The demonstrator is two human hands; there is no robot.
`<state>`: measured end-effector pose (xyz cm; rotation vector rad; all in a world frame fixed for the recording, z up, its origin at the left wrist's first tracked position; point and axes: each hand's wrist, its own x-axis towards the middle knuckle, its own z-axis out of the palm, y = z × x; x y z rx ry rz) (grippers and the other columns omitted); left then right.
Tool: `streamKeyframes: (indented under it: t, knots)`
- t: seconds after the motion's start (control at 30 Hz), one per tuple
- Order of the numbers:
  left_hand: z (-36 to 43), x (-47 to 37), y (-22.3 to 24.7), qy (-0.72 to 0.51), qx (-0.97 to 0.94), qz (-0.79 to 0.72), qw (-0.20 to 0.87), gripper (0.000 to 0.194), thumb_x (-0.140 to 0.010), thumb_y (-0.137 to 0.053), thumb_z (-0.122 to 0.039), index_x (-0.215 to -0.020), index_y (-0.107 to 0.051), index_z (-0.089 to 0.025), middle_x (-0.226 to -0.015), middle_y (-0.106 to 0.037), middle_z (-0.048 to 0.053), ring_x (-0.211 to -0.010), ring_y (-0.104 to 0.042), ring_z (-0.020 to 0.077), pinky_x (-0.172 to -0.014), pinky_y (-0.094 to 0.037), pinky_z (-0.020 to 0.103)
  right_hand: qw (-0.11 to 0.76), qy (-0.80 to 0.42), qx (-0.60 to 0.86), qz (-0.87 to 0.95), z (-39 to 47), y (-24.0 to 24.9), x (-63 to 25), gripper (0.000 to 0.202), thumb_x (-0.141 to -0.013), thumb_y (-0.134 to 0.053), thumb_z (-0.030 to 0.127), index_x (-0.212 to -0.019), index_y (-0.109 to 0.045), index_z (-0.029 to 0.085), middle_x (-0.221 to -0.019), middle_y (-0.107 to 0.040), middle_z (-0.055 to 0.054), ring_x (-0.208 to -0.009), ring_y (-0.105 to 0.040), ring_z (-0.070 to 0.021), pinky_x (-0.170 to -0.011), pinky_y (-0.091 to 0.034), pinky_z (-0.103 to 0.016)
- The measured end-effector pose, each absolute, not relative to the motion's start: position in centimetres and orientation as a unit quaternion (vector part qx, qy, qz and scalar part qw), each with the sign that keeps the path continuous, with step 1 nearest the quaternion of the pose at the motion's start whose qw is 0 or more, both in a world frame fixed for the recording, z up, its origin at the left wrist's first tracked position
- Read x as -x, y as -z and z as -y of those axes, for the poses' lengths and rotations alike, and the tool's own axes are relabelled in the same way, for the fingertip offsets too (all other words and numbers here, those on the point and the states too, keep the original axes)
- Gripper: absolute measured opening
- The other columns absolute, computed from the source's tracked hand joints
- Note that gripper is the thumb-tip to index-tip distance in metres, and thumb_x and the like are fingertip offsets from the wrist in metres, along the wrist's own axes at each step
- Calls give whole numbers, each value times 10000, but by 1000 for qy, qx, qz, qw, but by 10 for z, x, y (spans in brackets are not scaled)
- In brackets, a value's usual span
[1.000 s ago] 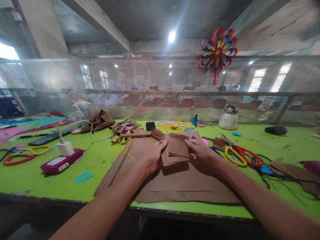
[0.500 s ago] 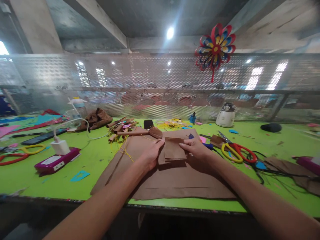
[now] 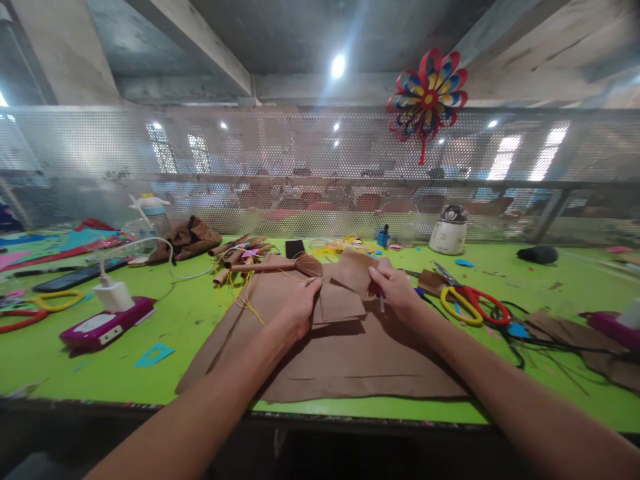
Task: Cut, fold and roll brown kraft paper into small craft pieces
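Note:
My left hand [image 3: 301,308] pinches the left edge of some small brown paper pieces [image 3: 343,305], held just above a large brown paper sheet [image 3: 320,367]. Between the thumb and fingers of my right hand [image 3: 395,288] is another brown paper piece [image 3: 356,270], tilted and partly overlapping the upper edge of the left hand's pieces. Beyond my left hand lies a pleated brown paper fan shape [image 3: 308,265] with a rolled paper stem [image 3: 260,267]. Several brown paper rolls [image 3: 234,259] with yellow strings are heaped behind the sheet's left corner.
On the right lie scissors with red and yellow handles [image 3: 475,305], black cords and brown scraps. A white bottle [image 3: 450,231] stands at the back. To the left are a purple power strip [image 3: 107,325] with a white charger, a phone [image 3: 83,275] and more scissors [image 3: 55,303].
My right hand has lifted one brown paper piece away from the others, up and slightly right. My left hand still holds the remaining pieces in nearly the same place.

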<state>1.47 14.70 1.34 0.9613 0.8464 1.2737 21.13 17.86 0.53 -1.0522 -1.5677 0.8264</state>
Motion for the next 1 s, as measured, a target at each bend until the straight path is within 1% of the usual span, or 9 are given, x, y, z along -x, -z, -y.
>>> streamKeyframes:
  t: [0.1, 0.2, 0.33, 0.53, 0.63, 0.7, 0.83, 0.9, 1.0]
  knots:
    - [-149, -14, -11, -550, -424, -365, 619, 144, -766, -591, -226, -867, -645, -139, -782, -712, 68, -774, -656, 217, -767, -496, 340, 568, -359, 457, 582, -182, -8, -217, 375, -687, -571, 539, -581, -451, 199, -501, -500, 8, -462, -474, -126, -478, -403, -264]
    - [-148, -14, -11, -557, -428, -351, 619, 177, -739, -642, -263, -851, -636, -127, -817, -709, 83, -766, -646, 206, -753, -491, 328, 590, -350, 474, 551, -183, -10, -219, 376, -632, -624, 495, -542, -411, 198, -432, -440, 50, -396, -416, -92, -424, -351, -232]
    - [-147, -12, -12, -558, -433, -336, 623, 168, -733, -657, -253, -836, -623, -125, -839, -701, 76, -756, -635, 191, -719, -494, 313, 582, -327, 484, 566, -182, -9, -219, 314, -647, -618, 422, -543, -430, 194, -416, -407, 69, -378, -358, -72, -402, -290, -216]
    - [-146, -10, -16, -543, -455, -275, 650, 207, -752, -654, -238, -931, -615, -140, -929, -686, 75, -822, -632, 179, -745, -490, 282, 541, -300, 470, 629, -183, -5, -219, 247, -654, -613, 318, -510, -467, 179, -447, -451, 45, -440, -394, -89, -435, -282, -218]
    - [-144, -10, -20, -518, -456, -259, 676, 157, -741, -664, -201, -878, -621, -137, -908, -687, 68, -818, -632, 166, -759, -480, 263, 526, -296, 447, 660, -180, -7, -216, 180, -679, -597, 300, -578, -538, 163, -502, -483, 35, -485, -408, -95, -459, -303, -217]
    - [-142, -10, -22, -495, -454, -262, 693, 150, -738, -662, -197, -872, -626, -140, -905, -689, 71, -807, -636, 173, -751, -481, 272, 507, -315, 417, 685, -176, -9, -212, 155, -692, -591, 303, -675, -606, 149, -576, -545, 18, -525, -445, -102, -491, -343, -220]
    - [-140, -11, -21, -450, -464, -283, 708, 141, -735, -654, -201, -850, -639, -119, -897, -692, 89, -751, -639, 173, -702, -479, 268, 465, -402, 336, 713, -168, -12, -201, 229, -709, -594, 355, -794, -660, 153, -674, -620, -5, -600, -532, -129, -574, -426, -253]
    - [-141, -12, -18, -451, -457, -297, 706, 132, -736, -648, -195, -839, -640, -112, -872, -694, 91, -718, -639, 169, -686, -480, 270, 476, -405, 335, 705, -167, -12, -198, 236, -688, -620, 358, -800, -661, 156, -676, -625, -12, -609, -546, -139, -586, -446, -271]
    - [-146, -11, -15, -475, -420, -331, 699, 97, -727, -643, -167, -812, -635, -120, -806, -695, 68, -684, -637, 163, -662, -486, 270, 537, -313, 352, 700, -166, -16, -201, 308, -645, -663, 295, -926, -652, 168, -793, -631, -38, -682, -560, -147, -631, -464, -285]
